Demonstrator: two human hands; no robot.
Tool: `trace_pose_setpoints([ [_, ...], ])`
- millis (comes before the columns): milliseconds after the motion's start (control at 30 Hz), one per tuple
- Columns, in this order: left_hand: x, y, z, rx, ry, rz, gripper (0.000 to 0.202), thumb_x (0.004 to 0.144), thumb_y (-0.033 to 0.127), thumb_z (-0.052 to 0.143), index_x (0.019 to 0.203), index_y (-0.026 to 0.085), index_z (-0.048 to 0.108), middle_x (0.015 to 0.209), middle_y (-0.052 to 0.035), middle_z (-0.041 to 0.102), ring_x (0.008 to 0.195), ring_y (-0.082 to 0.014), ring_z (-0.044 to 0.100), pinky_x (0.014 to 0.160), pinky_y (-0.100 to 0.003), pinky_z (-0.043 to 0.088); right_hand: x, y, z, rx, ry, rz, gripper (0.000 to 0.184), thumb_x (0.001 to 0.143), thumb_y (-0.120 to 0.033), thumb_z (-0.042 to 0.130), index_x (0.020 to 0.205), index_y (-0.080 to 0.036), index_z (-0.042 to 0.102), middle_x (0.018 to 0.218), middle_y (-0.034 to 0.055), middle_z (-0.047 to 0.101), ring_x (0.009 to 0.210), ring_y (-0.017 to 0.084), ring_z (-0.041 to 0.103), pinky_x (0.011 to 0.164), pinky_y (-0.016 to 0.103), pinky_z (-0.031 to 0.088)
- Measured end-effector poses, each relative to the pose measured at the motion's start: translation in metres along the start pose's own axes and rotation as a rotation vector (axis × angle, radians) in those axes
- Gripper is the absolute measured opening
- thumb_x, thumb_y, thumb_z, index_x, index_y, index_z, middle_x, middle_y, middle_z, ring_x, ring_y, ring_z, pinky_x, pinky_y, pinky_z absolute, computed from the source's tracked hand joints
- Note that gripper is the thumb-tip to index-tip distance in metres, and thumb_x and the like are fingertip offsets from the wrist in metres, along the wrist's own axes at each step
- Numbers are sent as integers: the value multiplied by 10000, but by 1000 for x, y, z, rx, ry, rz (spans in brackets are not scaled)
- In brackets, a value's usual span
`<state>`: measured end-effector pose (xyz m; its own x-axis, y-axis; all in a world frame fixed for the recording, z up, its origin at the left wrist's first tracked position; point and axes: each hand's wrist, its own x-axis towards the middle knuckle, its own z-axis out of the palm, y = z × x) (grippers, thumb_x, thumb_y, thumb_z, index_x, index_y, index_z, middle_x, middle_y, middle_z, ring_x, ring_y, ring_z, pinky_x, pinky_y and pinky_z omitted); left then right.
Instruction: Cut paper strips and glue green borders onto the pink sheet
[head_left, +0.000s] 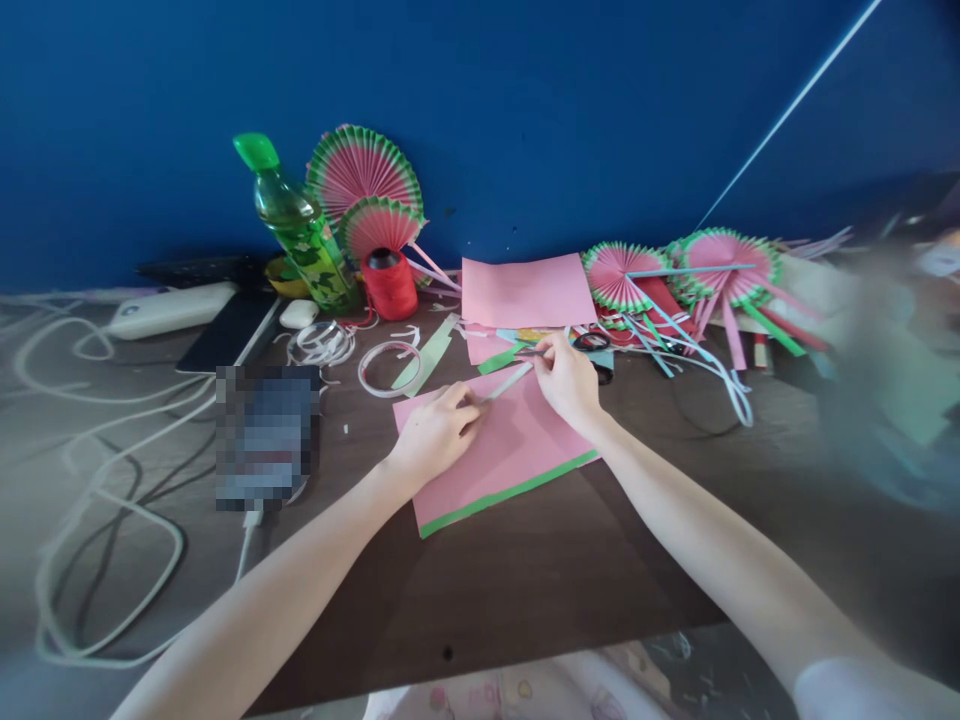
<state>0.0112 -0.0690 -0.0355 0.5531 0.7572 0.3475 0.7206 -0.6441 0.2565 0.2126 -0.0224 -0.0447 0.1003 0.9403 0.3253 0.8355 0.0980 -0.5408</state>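
Note:
A pink paper sheet with a green edge strip (499, 455) lies on the dark table (525, 580) in front of me. My left hand (435, 430) rests on the sheet with its fingers closed on one end of a narrow white paper strip (510, 380). My right hand (566, 375) pinches the other end of that strip just above the sheet's far edge. Black-handled scissors (596, 345) lie just beyond my right hand.
Watermelon-pattern paper fans (364, 185) lean on the blue wall, and more fans (675, 270) lie at right. A green bottle (300, 225), red thread spool (390, 280), tape ring (386, 368), second pink sheet (525, 290), phone (262, 435) and white cables (97, 430) crowd the left.

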Motion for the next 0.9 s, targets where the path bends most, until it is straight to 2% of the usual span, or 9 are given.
trace_pose_setpoints([
  [100,0,0,-1,6,-4,-2,245,874,225,463,866,179,704,860,-58,589,749,-134,562,672,-262,474,0,0,-1,48,3,-27,90,816,-231,450,831,-210,536,708,40,625,661,209,577,552,276,325],
  [233,-1,0,-1,-13,-14,-3,241,867,208,466,922,176,698,875,-64,588,776,-143,573,688,-270,489,-2,-2,-3,54,-41,-49,185,843,-366,466,754,-220,537,744,39,623,709,203,575,546,267,316],
  [400,-2,-1,-2,-47,-20,-24,243,859,196,473,973,187,688,891,-62,584,794,-142,586,706,-272,508,-1,-1,-2,67,-77,-97,146,766,-324,580,708,-220,496,747,25,599,735,197,548,585,271,345],
  [567,-1,-3,-1,-107,-16,-55,235,855,200,478,948,191,693,898,-62,591,786,-145,600,714,-281,513,0,1,-3,357,-79,-129,172,754,-317,584,681,-218,465,676,-6,565,633,152,517,628,280,401],
  [733,0,-6,-1,-241,25,-93,179,833,176,506,881,195,677,930,-48,609,823,-147,607,743,-287,505,3,-2,-6,663,6,-12,236,691,-351,652,744,-211,470,653,-25,584,621,141,564,625,281,439],
  [833,3,-5,-4,-341,4,-237,118,788,170,558,893,174,613,838,-25,629,710,-131,601,649,-268,497,5,-5,-10,719,26,25,287,655,-363,684,775,-211,473,635,-27,612,617,149,592,632,296,461],
  [900,6,-4,-7,-424,-21,-342,214,760,184,594,971,166,563,780,-4,638,608,-113,573,576,-250,474,6,-8,-13,757,16,30,289,643,-374,693,759,-211,485,636,-22,619,625,153,604,626,299,473],
])
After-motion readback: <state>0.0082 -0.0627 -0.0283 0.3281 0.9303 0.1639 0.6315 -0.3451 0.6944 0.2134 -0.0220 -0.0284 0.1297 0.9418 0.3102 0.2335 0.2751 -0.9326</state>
